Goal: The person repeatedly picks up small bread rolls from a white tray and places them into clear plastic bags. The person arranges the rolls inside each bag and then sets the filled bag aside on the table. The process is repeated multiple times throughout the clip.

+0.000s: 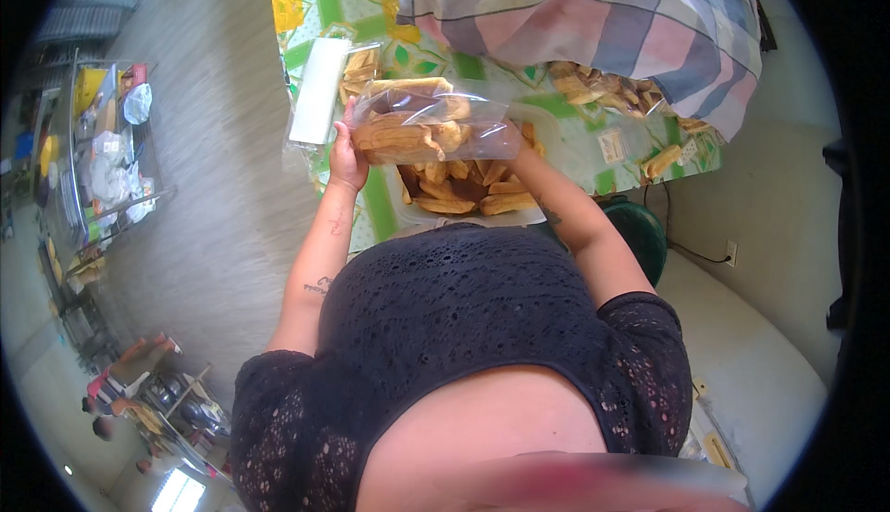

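A: Bag status?
B: Clear bag of biscuits (422, 127) is held up over the tub (464, 199). Left hand (348, 160) grip is clenched on the bag's left end; right hand is hidden behind the bag, so I cannot tell its grip.
A: Surroundings?
B: The tub sits on a desk (371, 202) with a green patterned cover; a checked cloth (612, 21) lies beyond the tub, and a wire rack (97, 141) stands far left of it.

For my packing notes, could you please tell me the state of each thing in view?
Clear plastic bag: partly filled with golden pastry sticks, held up between both hands.
Left hand: gripping the bag's end.
Right hand: hidden behind the bag.
Translucent plastic tub: open, holding pastry sticks.
Plaid cloth: draped over the table's far end.
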Tool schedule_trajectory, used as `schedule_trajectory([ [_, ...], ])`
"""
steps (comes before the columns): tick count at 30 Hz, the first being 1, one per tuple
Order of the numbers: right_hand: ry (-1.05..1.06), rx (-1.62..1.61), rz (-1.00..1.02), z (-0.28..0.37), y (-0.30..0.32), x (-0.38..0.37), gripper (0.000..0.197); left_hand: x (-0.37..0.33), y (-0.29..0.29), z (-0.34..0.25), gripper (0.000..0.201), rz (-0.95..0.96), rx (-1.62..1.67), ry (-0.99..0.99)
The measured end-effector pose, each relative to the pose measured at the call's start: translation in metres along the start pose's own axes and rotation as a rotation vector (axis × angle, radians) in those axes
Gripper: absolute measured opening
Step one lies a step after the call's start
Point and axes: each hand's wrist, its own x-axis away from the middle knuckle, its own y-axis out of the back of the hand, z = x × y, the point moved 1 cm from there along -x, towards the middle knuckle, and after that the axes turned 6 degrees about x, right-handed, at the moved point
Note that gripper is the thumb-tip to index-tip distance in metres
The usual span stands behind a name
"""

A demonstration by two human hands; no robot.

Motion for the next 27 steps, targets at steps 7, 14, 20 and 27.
schedule_trajectory([
  [7, -0.156, 0.205, -0.620, -0.029, 0.088, 0.082, 0.028, -0.007, 0.005, -0.002, 0.069, 0.045, -0.046, -0.124],
  [14, -0.371, -1.002, -0.592, -0.037, 0.110, 0.166, 0.030, -0.016, 0.000, -0.003, 0.073, 0.143, -0.093, -0.131],
  [20, -0.213, -1.267, -0.373, 0.021, 0.077, 0.156, 0.033, -0.019, -0.034, 0.013, 0.074, 0.364, -0.291, -0.150],
  [27, 0.006, -1.335, -0.054, 0.056, 0.085, 0.162, 0.028, 0.011, -0.073, 0.010, 0.079, 0.575, -0.298, -0.127],
])
